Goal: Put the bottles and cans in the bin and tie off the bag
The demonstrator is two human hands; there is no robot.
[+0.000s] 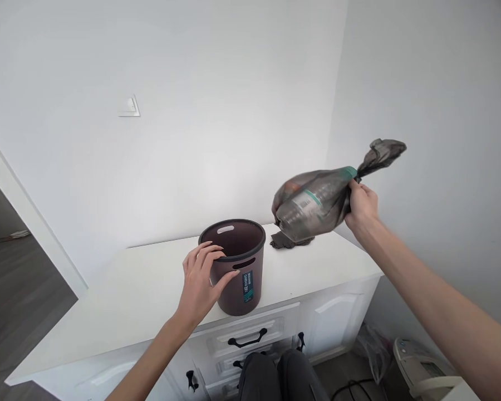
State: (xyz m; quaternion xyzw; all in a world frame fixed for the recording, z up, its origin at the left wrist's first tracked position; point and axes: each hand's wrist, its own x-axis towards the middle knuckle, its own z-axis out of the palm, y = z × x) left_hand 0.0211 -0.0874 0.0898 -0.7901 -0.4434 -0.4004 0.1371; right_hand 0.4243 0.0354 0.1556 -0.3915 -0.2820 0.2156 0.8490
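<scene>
A dark purple-brown trash bin [239,289] with a black rim and a teal label stands upright on the white cabinet top. My left hand [200,281] is closed over its near-left rim, fingers on the rim and thumb on the outside by the handle slot. Off to the right, my right hand [362,205] grips the gathered neck of a filled grey see-through garbage bag [323,214], held tilted in the air above the cabinet. A clear plastic bottle [304,209] shows through it. Beneath the bag lies a crumpled dark plastic bag [286,240].
The white cabinet [150,289] has black handles and drawers, and its top meets walls behind. A light switch [129,106] is on the wall. A pale appliance [421,362], a clear plastic bag [373,348] and a black cable sit on the floor at right.
</scene>
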